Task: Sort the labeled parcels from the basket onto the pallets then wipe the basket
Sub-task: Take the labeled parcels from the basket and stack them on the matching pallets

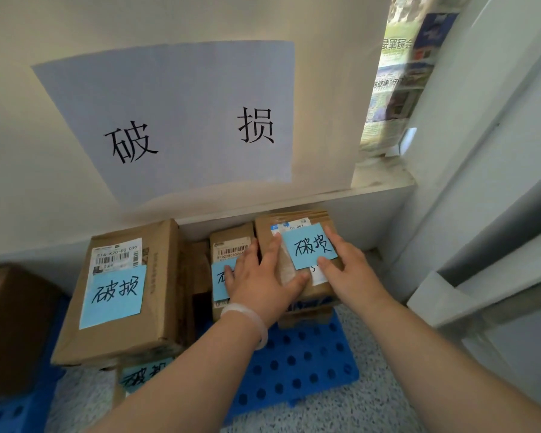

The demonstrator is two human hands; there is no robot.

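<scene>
Head view, entries as you saw them:

- Parcel point(264, 228): a brown corrugated carton, rectangular and banded with clear tape. It carried a white shipping label and sat on a lower carton point(306, 309) with blue print, at the back right of the pallet and close to the wall.
- Sticky note point(310, 245): pale blue, square, smooth paper with handwriting in black marker, stuck on the parcel's top.
- Your left hand point(263, 276): it lay flat on the parcel's left edge with the fingers spread and straight. The outer ones reached over the neighbouring small carton point(231, 239). A translucent white bracelet point(250, 317) circled the wrist.
- Your right hand point(350, 270): it rested on the parcel's right side with the fingers extended beside the note and the thumb stretched out below it.
- Pallet point(300, 364): bright blue moulded plastic, with a flat deck pierced by rows of round holes.
- Large carton point(160, 276): brown, boxy, with creased corners. It stood at the pallet's left and bore a barcode label and its own blue note point(114, 295).
- Wall sign point(185, 120): a plain white sheet printed with two black characters.
- Floor point(372, 401): grey speckled.
</scene>
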